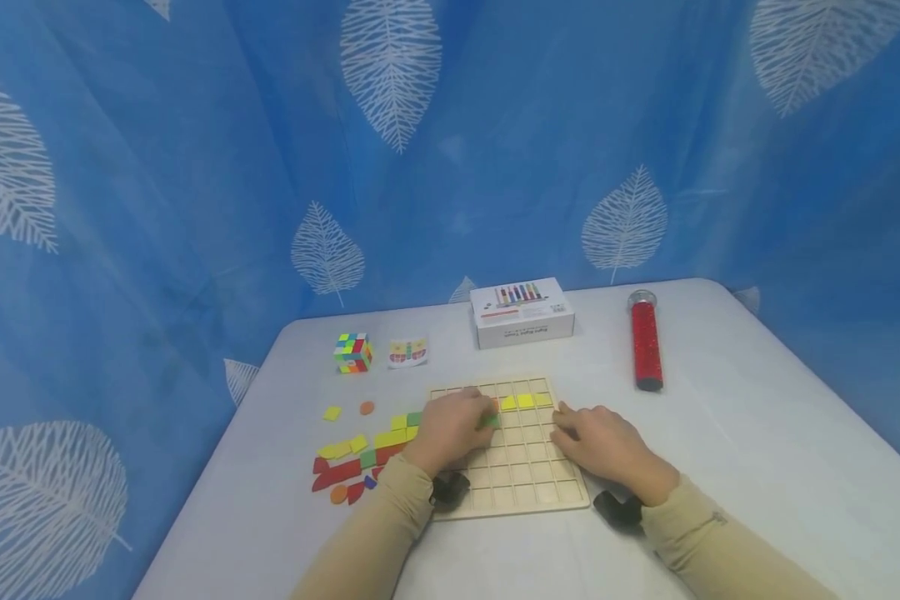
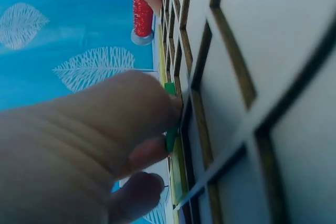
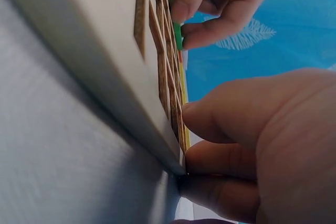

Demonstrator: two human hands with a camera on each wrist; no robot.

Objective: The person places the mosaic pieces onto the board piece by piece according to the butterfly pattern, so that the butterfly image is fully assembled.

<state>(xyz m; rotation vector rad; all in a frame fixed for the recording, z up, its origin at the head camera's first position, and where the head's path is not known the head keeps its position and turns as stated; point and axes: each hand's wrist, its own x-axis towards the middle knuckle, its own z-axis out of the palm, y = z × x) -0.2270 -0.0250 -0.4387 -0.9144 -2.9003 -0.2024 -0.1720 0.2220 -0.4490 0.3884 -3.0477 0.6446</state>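
Lower centre of head view: wooden grid board [image 1: 523, 473] on white counter [image 1: 735, 433]. Right hand [image 1: 603, 442] pinches the board's right edge, grip partly hidden. Left hand [image 1: 453, 425] pinches a green tile [image 3: 178, 36] over the board; whether it's seated is hard to tell. Loose coloured tiles [image 1: 342, 473] lower left; yellow tiles [image 1: 525, 401] in the board's far row. Beyond: puzzle cube [image 1: 353, 354] and pattern card [image 1: 407, 353] left of centre, red tube [image 1: 647, 346] right, white box [image 1: 525, 333] centre, blue curtain [image 1: 495, 167] behind.
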